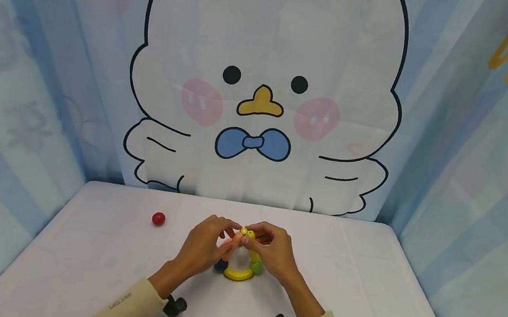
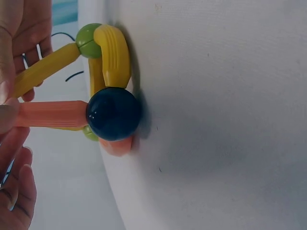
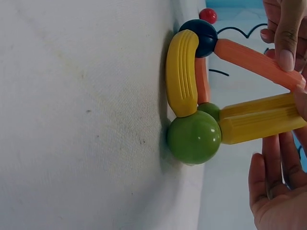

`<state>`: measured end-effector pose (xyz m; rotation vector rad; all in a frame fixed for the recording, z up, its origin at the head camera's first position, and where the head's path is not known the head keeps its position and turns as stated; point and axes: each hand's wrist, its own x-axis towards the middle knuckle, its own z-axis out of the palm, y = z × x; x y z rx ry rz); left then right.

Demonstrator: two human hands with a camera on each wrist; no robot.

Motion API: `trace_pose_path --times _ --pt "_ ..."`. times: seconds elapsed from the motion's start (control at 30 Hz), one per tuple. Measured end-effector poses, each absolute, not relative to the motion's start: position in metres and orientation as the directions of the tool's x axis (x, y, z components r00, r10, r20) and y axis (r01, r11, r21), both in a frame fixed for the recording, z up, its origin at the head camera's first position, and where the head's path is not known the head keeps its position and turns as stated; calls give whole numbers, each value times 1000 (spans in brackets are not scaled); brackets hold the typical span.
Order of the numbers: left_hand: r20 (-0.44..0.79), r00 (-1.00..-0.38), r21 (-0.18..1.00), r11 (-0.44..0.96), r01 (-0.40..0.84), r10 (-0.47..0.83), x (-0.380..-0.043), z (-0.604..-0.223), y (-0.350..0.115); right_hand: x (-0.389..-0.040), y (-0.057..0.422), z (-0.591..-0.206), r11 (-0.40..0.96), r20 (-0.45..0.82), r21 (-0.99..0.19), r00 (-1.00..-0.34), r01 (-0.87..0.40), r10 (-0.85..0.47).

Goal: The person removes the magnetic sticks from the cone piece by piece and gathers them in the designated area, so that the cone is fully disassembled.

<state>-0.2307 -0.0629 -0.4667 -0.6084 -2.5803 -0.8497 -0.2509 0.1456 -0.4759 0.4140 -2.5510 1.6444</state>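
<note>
A small frame of magnetic building rods and balls stands on the table between both hands. Its base has a dark blue ball (image 2: 114, 114), a green ball (image 3: 194, 137) and another green ball behind, linked by curved rods, with a curved yellow rod (image 3: 182, 72) in front. My left hand (image 1: 201, 242) pinches an orange rod (image 3: 254, 60) that rises from the blue ball. With thumb and fingers, my right hand (image 1: 276, 252) holds the upper end of a yellow rod (image 3: 266, 128) rising from the near green ball. A second yellow rod leans in beside it. Fingers partly hide where the tops meet.
A red ball (image 1: 158, 219) lies apart on the white table (image 1: 362, 290), to the left of the frame. Cloth panels with a cartoon bird enclose the table at the back and sides. A black wrist camera (image 1: 175, 307) hangs under the left sleeve.
</note>
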Motion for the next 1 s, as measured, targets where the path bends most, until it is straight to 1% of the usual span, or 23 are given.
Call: trace_pose_path --times 0.17,0.43,0.7,1.0 --pt "442 -848 502 703 504 293 -230 -466 -63 -251 146 -477 381 237 -879 -956 -287 -174" --pt "399 -874 542 697 470 278 -229 -467 -65 -250 145 -478 398 241 -870 -955 -291 -173" --pt "406 -882 543 714 442 238 -225 -465 -71 -249 142 -476 406 251 -865 -955 -294 -156" --pt "429 -877 546 711 442 216 -222 -466 -81 -249 141 -477 435 271 -847 -952 -306 -144"
